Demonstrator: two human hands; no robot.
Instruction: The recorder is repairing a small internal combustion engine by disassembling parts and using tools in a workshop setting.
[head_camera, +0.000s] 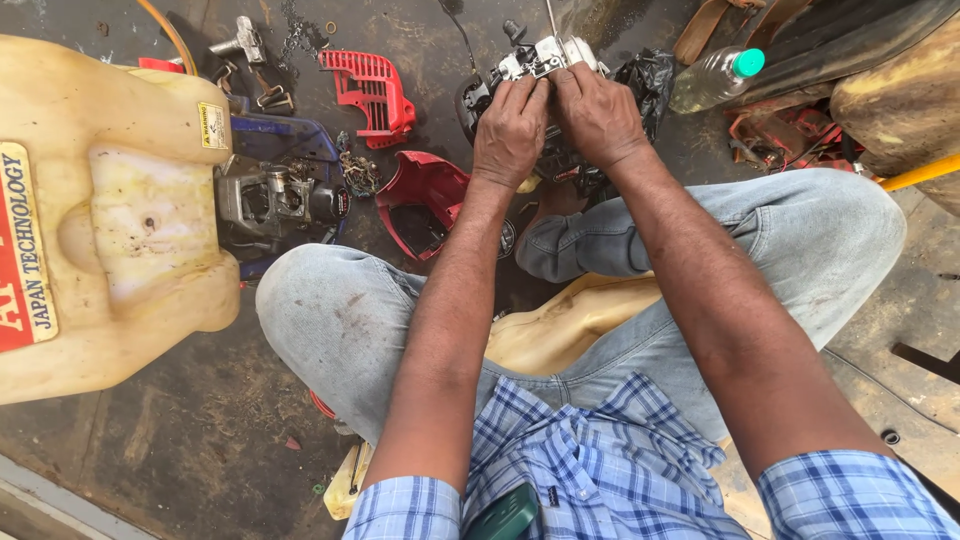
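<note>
Far off to the left of both hands sits a big yellowish plastic tank (110, 220), grubby and lying on the dark floor (200, 440). Just right of it, still well left of the hands, there's a small grey engine (270, 200) on a blue frame (290, 140). Above that, a few loose metal fittings (250, 60). Moving closer, a red vented cover (372, 92) lies up and left of the left hand, and a red housing shell (425, 200) sits right below-left of that hand's wrist.

Then the hands themselves. The left hand (510, 130) is curled over the near side of a small grey and black engine part (530, 65), fingers pressed down on it. The right hand (598, 115) is right next to it, thumbs nearly touching, also clamped onto the same part from the right side. So both are gripping it, and the part sits on the floor at the fingertips, just past the person's knees in light jeans (800, 240).

Right of the right hand there's a crumpled black plastic bag (650, 75), then a clear plastic bottle with a green cap (715, 78) lying tilted, and further right some reddish metal bits (790, 135).
</note>
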